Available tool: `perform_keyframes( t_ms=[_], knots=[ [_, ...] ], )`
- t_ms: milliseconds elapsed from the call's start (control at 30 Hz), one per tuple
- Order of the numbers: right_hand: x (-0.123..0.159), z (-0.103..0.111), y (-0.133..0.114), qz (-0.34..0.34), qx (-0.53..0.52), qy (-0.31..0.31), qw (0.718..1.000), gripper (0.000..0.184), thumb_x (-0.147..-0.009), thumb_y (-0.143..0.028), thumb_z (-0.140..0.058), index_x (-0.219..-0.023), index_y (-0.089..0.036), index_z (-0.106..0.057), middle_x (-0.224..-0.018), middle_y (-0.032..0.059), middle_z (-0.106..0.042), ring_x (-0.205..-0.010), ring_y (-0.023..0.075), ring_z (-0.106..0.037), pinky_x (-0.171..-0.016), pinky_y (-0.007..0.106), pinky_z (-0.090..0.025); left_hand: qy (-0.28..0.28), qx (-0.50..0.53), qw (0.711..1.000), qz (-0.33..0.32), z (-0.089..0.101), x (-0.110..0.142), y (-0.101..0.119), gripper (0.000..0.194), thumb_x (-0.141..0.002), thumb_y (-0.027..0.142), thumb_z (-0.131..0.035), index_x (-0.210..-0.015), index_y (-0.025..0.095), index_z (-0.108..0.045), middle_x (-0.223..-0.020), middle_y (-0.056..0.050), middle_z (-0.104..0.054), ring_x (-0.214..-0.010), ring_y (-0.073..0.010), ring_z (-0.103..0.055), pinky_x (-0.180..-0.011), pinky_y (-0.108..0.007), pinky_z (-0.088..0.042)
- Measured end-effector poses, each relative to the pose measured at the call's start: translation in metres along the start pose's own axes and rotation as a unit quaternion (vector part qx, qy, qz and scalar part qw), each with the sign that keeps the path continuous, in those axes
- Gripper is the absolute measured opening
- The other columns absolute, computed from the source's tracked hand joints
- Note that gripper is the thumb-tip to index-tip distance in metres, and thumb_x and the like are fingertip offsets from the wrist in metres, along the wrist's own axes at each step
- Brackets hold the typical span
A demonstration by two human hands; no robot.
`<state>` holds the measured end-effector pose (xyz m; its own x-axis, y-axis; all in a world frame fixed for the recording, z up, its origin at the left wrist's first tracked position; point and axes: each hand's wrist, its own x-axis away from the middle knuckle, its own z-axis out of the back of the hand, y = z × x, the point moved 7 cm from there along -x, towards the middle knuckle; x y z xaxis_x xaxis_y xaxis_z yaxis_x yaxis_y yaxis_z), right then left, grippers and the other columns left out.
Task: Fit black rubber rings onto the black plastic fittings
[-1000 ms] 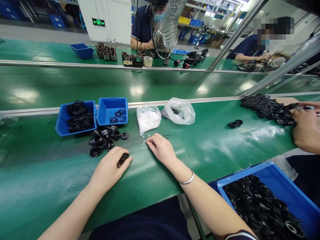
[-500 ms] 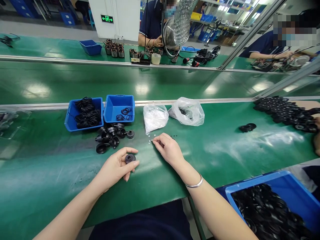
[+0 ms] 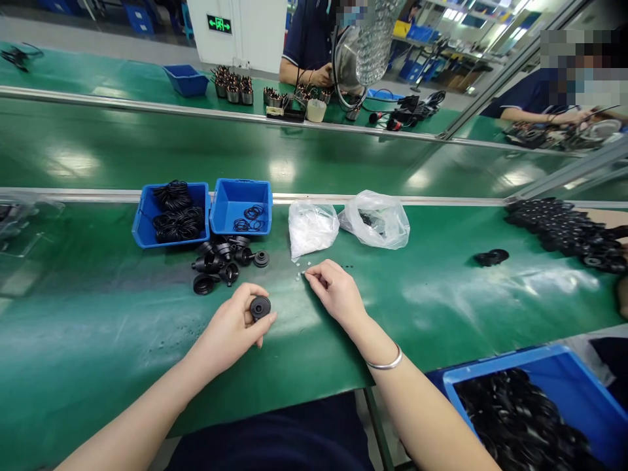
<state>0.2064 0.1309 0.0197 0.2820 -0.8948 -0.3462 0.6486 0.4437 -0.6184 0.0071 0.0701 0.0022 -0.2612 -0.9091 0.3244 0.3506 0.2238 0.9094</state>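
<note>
My left hand grips a round black plastic part, its face with a central hole turned up towards me. To the right, my right hand rests low over the table, thumb and forefinger pinched together beside several tiny white pieces. Whatever lies between those fingertips is too small to make out. A clear bag of white pieces lies just beyond this hand, and an open bag with dark contents is beside it. Past my left hand sits a pile of black plastic parts.
Behind the pile stand a blue bin of black rings and a blue bin with fewer rings. Black parts lie to the right, near a large heap. A blue crate is at lower right. Co-workers sit across and at right.
My left hand has turned over, bringing the black part's round face into view. The right hand stays pinched by the white pieces. The whole view has shifted, moving the scene rightward.
</note>
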Motion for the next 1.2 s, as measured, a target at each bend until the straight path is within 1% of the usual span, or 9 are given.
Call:
perform_keyframes(
  t_ms=[100, 167, 267, 333, 500, 667, 767, 900, 1200],
  knots=[
    [-0.002, 0.004, -0.003, 0.003, -0.019, 0.012, 1.0, 0.01, -0.094, -0.019, -0.058, -0.088, -0.019, -0.067, -0.078, 0.0022, -0.061, -0.071, 0.0146, -0.058, -0.066, 0.027, -0.047, -0.002, 0.043, 0.999, -0.032, 0.002, -0.001, 0.005, 0.03, -0.086, 0.045, -0.064, -0.107, 0.023, -0.06, -0.099, -0.004, -0.064, -0.07, -0.0157, -0.064, -0.062, -0.029, -0.051],
    [-0.003, 0.009, -0.009, 0.004, -0.029, 0.022, 0.999, 0.011, -0.093, -0.019, -0.059, -0.086, -0.019, -0.067, -0.076, 0.0015, -0.061, -0.068, 0.0138, -0.057, -0.064, 0.026, -0.047, -0.004, 0.049, 0.998, -0.041, 0.003, -0.001, 0.009, 0.03, -0.085, 0.045, -0.067, -0.105, 0.022, -0.067, -0.109, -0.007, -0.062, -0.076, -0.0155, -0.062, -0.068, -0.03, -0.052],
    [-0.001, 0.016, -0.024, -0.004, -0.068, 0.037, 0.997, 0.012, -0.093, -0.019, -0.06, -0.084, -0.02, -0.068, -0.073, 0.0007, -0.061, -0.065, 0.0128, -0.055, -0.059, 0.025, -0.046, -0.01, 0.163, 0.987, -0.003, 0.002, 0.0, 0.007, 0.038, -0.088, 0.045, -0.065, -0.119, 0.021, -0.065, -0.1, -0.006, -0.066, -0.087, -0.0186, -0.065, -0.08, -0.032, -0.053],
    [0.004, 0.019, -0.037, -0.011, -0.104, 0.041, 0.994, 0.011, -0.092, -0.02, -0.061, -0.084, -0.02, -0.069, -0.072, 0.0006, -0.061, -0.063, 0.0125, -0.054, -0.057, 0.025, -0.045, -0.012, 0.278, 0.96, 0.032, 0.0, 0.001, 0.003, 0.043, -0.092, 0.047, -0.061, -0.126, 0.021, -0.06, -0.096, -0.006, -0.066, -0.093, -0.0217, -0.066, -0.076, -0.032, -0.054],
    [0.022, 0.009, -0.07, 0.006, -0.141, 0.034, 0.989, 0.01, -0.093, -0.017, -0.061, -0.087, -0.021, -0.069, -0.074, 0.0007, -0.062, -0.064, 0.0126, -0.055, -0.057, 0.025, -0.047, -0.031, 0.417, 0.907, 0.055, -0.008, 0.003, 0.002, 0.033, -0.093, 0.043, -0.062, -0.115, 0.018, -0.065, -0.103, -0.008, -0.063, -0.09, -0.0207, -0.068, -0.072, -0.031, -0.054],
    [0.036, -0.013, -0.094, 0.064, -0.096, 0.034, 0.993, 0.011, -0.095, -0.014, -0.057, -0.097, -0.021, -0.065, -0.08, 0.0032, -0.064, -0.073, 0.0149, -0.061, -0.066, 0.029, -0.053, -0.032, 0.404, 0.912, 0.064, -0.013, 0.005, -0.002, 0.04, -0.096, 0.05, -0.054, -0.119, 0.017, -0.063, -0.073, 0.002, -0.052, -0.055, -0.0076, -0.045, -0.054, -0.023, -0.037],
    [0.038, -0.024, -0.101, 0.1, -0.021, 0.04, 0.994, 0.013, -0.096, -0.013, -0.053, -0.099, -0.02, -0.064, -0.082, 0.0057, -0.066, -0.075, 0.0169, -0.062, -0.069, 0.03, -0.055, -0.04, 0.403, 0.912, 0.064, -0.017, 0.006, -0.003, 0.045, -0.096, 0.054, -0.051, -0.122, 0.018, -0.061, -0.071, 0.003, -0.047, -0.057, -0.0086, -0.039, -0.056, -0.024, -0.034],
    [0.037, -0.03, -0.11, 0.14, 0.071, 0.038, 0.987, 0.015, -0.097, -0.012, -0.051, -0.099, -0.019, -0.063, -0.078, 0.0064, -0.065, -0.072, 0.0185, -0.062, -0.065, 0.031, -0.053, -0.033, 0.375, 0.926, 0.04, -0.016, 0.008, -0.002, 0.048, -0.096, 0.055, -0.049, -0.124, 0.018, -0.06, -0.081, -0.001, -0.051, -0.066, -0.0125, -0.043, -0.063, -0.028, -0.036],
    [0.042, -0.034, -0.126, 0.217, 0.179, 0.014, 0.96, 0.016, -0.096, -0.008, -0.05, -0.096, -0.014, -0.065, -0.073, 0.0072, -0.064, -0.065, 0.0199, -0.058, -0.056, 0.034, -0.05, -0.022, 0.316, 0.948, 0.033, -0.016, 0.009, -0.008, 0.054, -0.097, 0.06, -0.041, -0.129, 0.02, -0.056, -0.092, -0.003, -0.056, -0.075, -0.0155, -0.047, -0.07, -0.031, -0.038]
  ],
)
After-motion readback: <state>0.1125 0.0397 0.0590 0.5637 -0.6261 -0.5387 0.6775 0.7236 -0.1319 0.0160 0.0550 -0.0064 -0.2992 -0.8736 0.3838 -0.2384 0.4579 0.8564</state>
